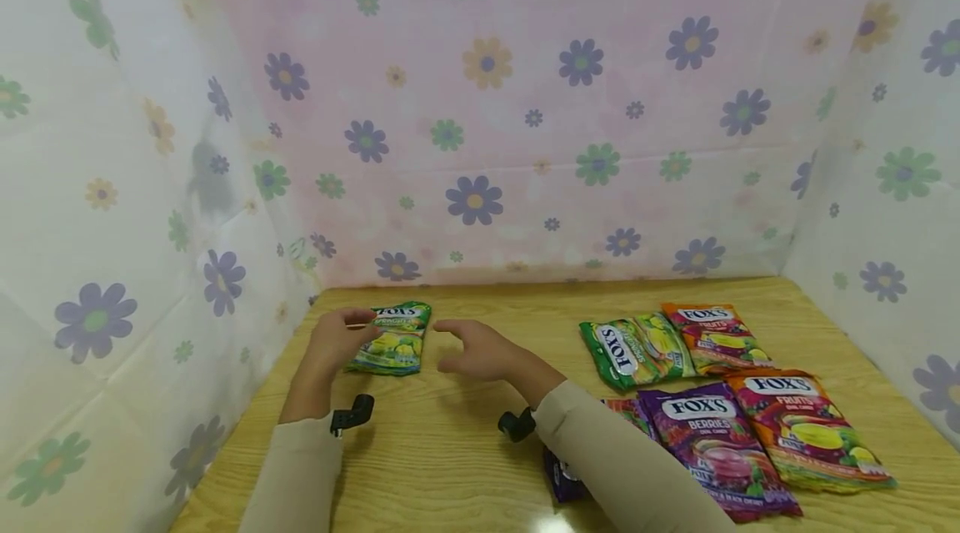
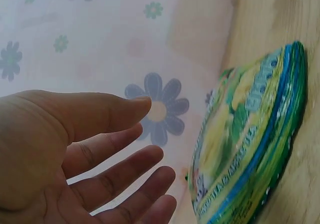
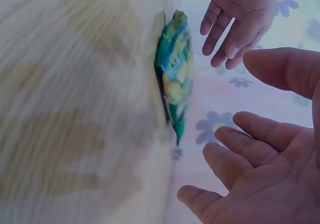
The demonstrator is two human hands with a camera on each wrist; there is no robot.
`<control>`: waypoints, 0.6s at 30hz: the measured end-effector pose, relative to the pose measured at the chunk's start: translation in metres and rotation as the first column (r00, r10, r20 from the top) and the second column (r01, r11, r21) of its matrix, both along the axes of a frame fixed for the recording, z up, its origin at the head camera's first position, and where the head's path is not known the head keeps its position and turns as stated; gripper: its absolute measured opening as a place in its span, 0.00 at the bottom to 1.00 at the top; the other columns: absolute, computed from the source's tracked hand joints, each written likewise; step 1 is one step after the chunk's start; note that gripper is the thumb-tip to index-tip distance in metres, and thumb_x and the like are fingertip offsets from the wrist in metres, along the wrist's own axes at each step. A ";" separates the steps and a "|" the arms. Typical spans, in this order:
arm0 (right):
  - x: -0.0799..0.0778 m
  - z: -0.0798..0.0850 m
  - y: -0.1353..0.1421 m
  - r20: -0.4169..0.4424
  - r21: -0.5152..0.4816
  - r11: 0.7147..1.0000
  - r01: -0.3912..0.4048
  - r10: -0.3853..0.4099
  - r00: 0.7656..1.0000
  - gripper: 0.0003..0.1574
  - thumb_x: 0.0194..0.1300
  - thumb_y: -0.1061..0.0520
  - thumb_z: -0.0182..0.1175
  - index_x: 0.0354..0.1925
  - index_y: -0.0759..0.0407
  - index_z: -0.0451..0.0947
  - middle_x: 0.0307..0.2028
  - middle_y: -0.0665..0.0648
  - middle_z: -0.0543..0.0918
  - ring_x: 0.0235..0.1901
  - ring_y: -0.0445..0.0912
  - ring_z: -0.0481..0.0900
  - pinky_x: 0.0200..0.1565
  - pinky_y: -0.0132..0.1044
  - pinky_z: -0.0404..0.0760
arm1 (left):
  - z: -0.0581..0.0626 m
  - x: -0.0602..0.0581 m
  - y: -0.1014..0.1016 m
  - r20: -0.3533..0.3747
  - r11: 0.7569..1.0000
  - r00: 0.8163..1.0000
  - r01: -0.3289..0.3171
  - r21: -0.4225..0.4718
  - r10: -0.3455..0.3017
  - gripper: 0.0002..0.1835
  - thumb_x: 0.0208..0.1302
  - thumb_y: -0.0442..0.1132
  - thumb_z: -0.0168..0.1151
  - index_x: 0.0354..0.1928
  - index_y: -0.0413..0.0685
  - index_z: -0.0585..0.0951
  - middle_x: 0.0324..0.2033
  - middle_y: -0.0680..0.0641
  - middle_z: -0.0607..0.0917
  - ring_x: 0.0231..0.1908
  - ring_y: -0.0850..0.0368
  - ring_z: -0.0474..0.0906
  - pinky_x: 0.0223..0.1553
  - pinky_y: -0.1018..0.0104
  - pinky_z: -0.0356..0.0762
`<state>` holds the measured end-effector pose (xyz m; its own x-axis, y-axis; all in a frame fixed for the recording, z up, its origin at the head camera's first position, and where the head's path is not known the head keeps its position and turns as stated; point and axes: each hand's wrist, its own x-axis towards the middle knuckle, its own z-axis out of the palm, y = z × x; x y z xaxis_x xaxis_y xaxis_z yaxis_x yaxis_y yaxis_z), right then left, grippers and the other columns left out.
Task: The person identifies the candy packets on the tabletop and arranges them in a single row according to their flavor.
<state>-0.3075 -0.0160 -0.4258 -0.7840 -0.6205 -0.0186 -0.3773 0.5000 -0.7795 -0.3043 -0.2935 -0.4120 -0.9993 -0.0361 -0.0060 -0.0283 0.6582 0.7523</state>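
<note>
- The left hand (image 1: 336,343) and right hand (image 1: 480,352) hold nothing; both sets of fingers are apart, thumbs raised away from them.
- The green packet (image 1: 399,348) lies flat on the tabletop (image 1: 442,475), between the two hands' fingers and below them; no contact shows.
- If one hand's fingers arrive first, they would probably shove the packet along the tabletop.
- The glossy wrapper could slip from a light pinch, and its low edge may let fingertips ride over it.
- The right sleeve (image 1: 637,466) overlaps the purple packet (image 1: 716,450), to the right fingers' right and nearer the person; a forearm sweep might drag it.
- The left wrist view shows a gap beside the left fingers where the head view shows overlap.
- The right wrist view gives the green packet's thin profile.
- Only the head view shows the orange packets (image 1: 813,437), well right of the right fingers.
</note>
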 end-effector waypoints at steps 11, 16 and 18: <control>0.009 0.018 0.056 -0.121 -0.002 1.000 0.013 -0.013 0.993 0.41 0.73 0.50 0.62 0.79 0.46 0.62 0.77 0.50 0.66 0.78 0.52 0.61 0.74 0.57 0.66 | 0.006 0.002 0.031 -0.040 0.995 0.995 0.089 -0.035 -0.091 0.25 0.72 0.45 0.66 0.65 0.41 0.79 0.65 0.35 0.79 0.64 0.36 0.76 0.58 0.43 0.82; 0.010 0.024 0.082 -0.161 -0.005 0.999 0.051 -0.052 0.986 0.41 0.73 0.49 0.64 0.79 0.45 0.62 0.77 0.51 0.66 0.78 0.52 0.62 0.74 0.57 0.67 | 0.008 0.005 0.044 -0.031 0.993 0.993 0.117 -0.019 -0.118 0.24 0.71 0.44 0.67 0.65 0.42 0.80 0.65 0.35 0.79 0.63 0.37 0.77 0.54 0.46 0.84; 0.012 0.026 0.094 -0.162 -0.002 0.998 0.065 -0.064 0.985 0.42 0.73 0.49 0.65 0.79 0.44 0.61 0.78 0.52 0.65 0.78 0.54 0.62 0.73 0.58 0.68 | 0.007 0.005 0.050 -0.036 0.991 0.991 0.132 -0.021 -0.132 0.24 0.70 0.44 0.67 0.64 0.43 0.80 0.65 0.35 0.79 0.63 0.38 0.77 0.54 0.47 0.84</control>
